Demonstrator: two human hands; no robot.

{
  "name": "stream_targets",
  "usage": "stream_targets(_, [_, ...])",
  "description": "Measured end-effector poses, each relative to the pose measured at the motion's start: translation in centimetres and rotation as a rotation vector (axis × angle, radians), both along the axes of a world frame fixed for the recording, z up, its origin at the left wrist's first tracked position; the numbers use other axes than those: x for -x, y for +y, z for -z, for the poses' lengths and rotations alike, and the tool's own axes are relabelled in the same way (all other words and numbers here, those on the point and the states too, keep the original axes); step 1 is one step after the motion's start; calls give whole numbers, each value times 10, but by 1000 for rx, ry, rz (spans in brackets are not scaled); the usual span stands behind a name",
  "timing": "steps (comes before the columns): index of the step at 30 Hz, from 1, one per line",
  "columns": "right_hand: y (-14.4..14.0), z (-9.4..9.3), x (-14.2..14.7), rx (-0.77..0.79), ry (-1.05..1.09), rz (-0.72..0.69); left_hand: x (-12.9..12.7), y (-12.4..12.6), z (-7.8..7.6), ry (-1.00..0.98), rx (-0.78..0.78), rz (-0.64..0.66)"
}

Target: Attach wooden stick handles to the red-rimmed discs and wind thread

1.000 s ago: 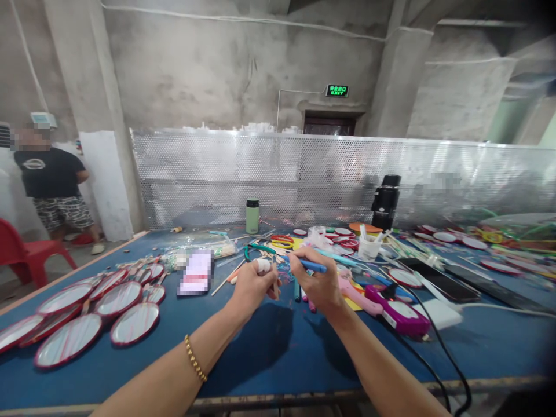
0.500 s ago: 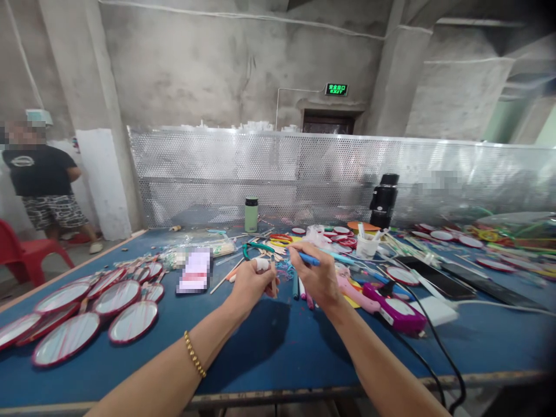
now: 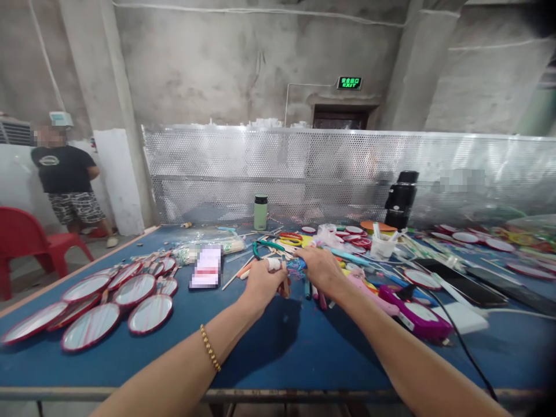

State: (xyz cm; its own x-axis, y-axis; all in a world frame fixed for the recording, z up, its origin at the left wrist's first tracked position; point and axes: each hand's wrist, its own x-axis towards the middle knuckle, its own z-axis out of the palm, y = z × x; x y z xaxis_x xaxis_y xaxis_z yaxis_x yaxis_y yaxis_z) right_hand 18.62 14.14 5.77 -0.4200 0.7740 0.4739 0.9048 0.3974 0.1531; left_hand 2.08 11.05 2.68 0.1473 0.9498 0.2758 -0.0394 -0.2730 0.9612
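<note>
— From the head view, what do the hands hold?

— I see my left hand (image 3: 260, 282) closed on a thin wooden stick (image 3: 285, 282), upright, bandaged finger on top. My right hand (image 3: 319, 267) is curled on a blue pen (image 3: 300, 264), tip meeting the stick, so one steadies while the other works.

— Surroundings?

— Red-rimmed mirrors (image 3: 150, 313) lie laid out on the blue table (image 3: 278, 353), left.

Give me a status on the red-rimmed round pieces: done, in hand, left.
Done: a batch of red-rimmed discs lies in rows at the table's left. In hand: the left hand grips a wooden stick while the right hand works beside it. Left: loose sticks and more discs lie scattered at right.
</note>
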Motion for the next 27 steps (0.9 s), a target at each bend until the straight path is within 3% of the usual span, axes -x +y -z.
stream_targets(8, [21,7,11,12,-255,-23,-1,4,3,8,-4,-34])
stream_targets(16, [32,27,7,-2,-292,-14,-4,1,4,-16,1,19])
stream_targets(27, [14,2,-13,-92,-14,-48,-9,-3,-1,-56,32,45])
